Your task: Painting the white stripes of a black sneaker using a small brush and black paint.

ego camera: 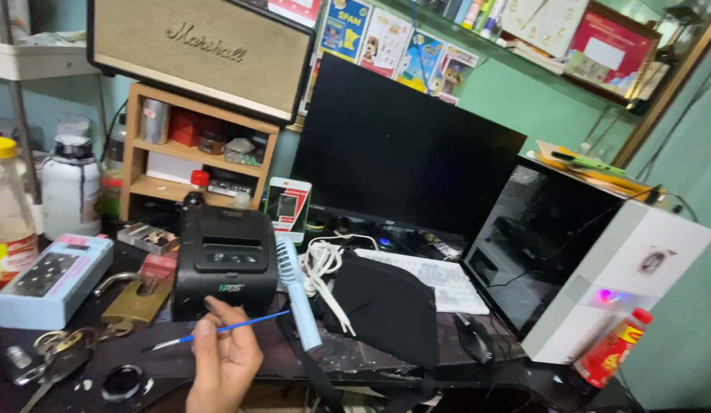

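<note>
At the front edge of the crowded desk [417, 367], your one visible hand [224, 359] is curled around a thin blue paintbrush [221, 330], fingers pinched shut on the handle near its middle, with the pale bristle tip pointing left and hanging just above the dark desktop; from this view I can't tell for certain which hand it is (it reads as the left), and the other hand is out of sight. The brush sits right in front of the black receipt printer [225, 260], so a small flick could drag the bristles across its casing or into the paper slot. Just left of the tip lie a brass padlock [137, 298] and a bunch of keys [61, 348], which could snag the bristles or get knocked toward the edge. To your right, a light blue hairbrush [298, 294] leans against the printer, beside a tangle of white cable [325, 275] and a black cloth mask [390, 306]; a wide sweep of your wrist could catch the cable and pull things along. Watch too the red sauce bottle [612, 348] tilted near the white computer case [600, 268] at the desk's far right corner, since a jolt to the desk could tip it.
</note>
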